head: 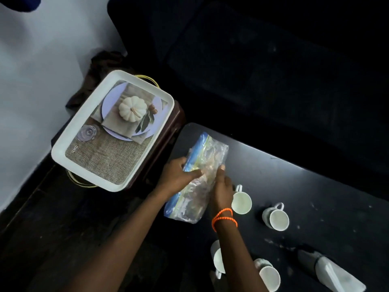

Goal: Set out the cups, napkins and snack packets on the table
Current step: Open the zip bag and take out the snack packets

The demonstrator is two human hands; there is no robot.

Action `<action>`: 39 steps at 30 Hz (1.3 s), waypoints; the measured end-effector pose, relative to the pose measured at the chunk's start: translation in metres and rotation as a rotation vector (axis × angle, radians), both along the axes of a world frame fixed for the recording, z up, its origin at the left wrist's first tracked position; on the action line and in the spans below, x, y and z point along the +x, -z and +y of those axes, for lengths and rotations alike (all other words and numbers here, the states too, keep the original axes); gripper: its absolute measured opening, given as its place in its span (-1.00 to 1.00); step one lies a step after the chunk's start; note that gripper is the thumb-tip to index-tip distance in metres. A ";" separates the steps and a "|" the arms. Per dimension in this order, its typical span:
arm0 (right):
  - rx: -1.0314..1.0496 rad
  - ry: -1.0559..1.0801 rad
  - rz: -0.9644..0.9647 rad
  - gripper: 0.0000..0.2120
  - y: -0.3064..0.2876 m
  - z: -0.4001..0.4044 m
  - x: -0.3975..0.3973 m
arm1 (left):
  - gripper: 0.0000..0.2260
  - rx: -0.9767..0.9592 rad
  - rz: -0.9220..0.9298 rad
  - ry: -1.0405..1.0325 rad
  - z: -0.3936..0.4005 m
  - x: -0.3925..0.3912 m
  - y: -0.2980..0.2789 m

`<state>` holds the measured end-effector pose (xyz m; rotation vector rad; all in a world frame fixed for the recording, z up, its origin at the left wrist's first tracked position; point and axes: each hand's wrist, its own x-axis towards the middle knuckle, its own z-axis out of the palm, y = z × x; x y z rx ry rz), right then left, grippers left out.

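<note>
Near the counter's (294, 186) left end, both hands, left (179, 175) and right (222, 190), grip a clear snack bag (202, 165) lying flat beside four cups (241, 202). Best to ease it down, clear of the cups.

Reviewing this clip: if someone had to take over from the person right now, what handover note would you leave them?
Left hand and right hand both grip a clear plastic bag of snack packets, at the near-left end of the black table.
Done: four white cups stand on the table; a napkin holder lies at its right edge.
The white tray on the side stand looks emptied; its pumpkin and plate are a printed picture.
Left: set the bag down and lay out the packets. I cannot tell if the napkins need arranging.
</note>
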<state>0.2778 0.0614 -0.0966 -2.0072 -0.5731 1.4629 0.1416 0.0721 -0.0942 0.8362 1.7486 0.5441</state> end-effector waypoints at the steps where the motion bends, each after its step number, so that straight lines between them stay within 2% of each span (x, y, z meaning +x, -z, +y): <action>1: -0.015 0.014 0.102 -0.36 -0.001 0.000 -0.002 | -0.56 0.002 -0.110 -0.065 0.001 0.000 -0.006; 4: -0.041 0.014 0.247 -0.38 -0.007 0.008 -0.009 | -0.48 0.005 -0.298 -0.203 0.006 -0.001 -0.021; 7: -0.021 -0.018 0.109 -0.40 -0.018 0.015 -0.014 | -0.72 0.076 -0.369 -0.308 0.007 -0.001 -0.035; 10: 0.197 -0.014 0.081 -0.48 -0.040 0.008 -0.013 | -0.72 0.093 -0.429 -0.267 0.001 0.006 -0.041; 13: 0.337 -0.213 0.129 -0.50 -0.054 -0.003 -0.005 | -0.69 0.041 -0.506 -0.266 -0.003 0.016 -0.050; 16: 0.341 -0.348 0.155 -0.41 -0.054 -0.007 0.007 | -0.67 -0.055 -0.640 -0.315 -0.005 0.021 -0.050; 19: 0.331 -0.398 0.098 -0.45 -0.051 -0.003 0.018 | -0.64 -0.091 -0.725 -0.331 -0.008 0.026 -0.049; 21: 0.334 -0.387 0.066 -0.57 -0.050 -0.002 0.022 | -0.68 -0.039 -0.585 -0.324 -0.009 0.030 -0.050; 22: 0.328 -0.353 0.037 -0.63 -0.050 -0.001 0.023 | -0.69 0.031 -0.426 -0.289 -0.009 0.032 -0.051; 25: 0.278 -0.173 -0.098 -0.68 -0.054 -0.001 0.029 | -0.67 0.328 0.237 -0.114 -0.013 0.022 -0.054; 27: 0.271 -0.095 -0.255 -0.67 -0.064 0.000 0.038 | -0.73 0.485 0.461 -0.111 -0.017 0.010 -0.066; 29: 0.343 -0.135 -0.405 -0.62 -0.079 -0.003 0.046 | -0.75 0.552 0.564 -0.165 -0.020 0.001 -0.079; 32: 0.674 -0.311 -0.567 -0.61 -0.107 -0.012 0.039 | -0.74 0.557 0.637 -0.213 -0.026 0.000 -0.089; 34: 0.906 -0.401 -0.528 -0.73 -0.118 -0.017 0.020 | -0.75 0.558 0.628 -0.233 -0.030 0.002 -0.090; 35: 0.920 -0.459 -0.476 -0.79 -0.118 -0.016 0.009 | -0.75 0.568 0.614 -0.243 -0.032 0.003 -0.091; 36: 0.848 -0.538 -0.441 -0.82 -0.116 -0.012 -0.003 | -0.76 0.572 0.601 -0.249 -0.034 0.005 -0.090; 38: 0.460 -0.740 -0.477 -0.82 -0.097 0.003 -0.024 | -0.76 0.565 0.588 -0.250 -0.036 0.008 -0.090; 39: 0.245 -0.807 -0.501 -0.73 -0.082 0.010 -0.032 | -0.76 0.565 0.577 -0.256 -0.038 0.010 -0.091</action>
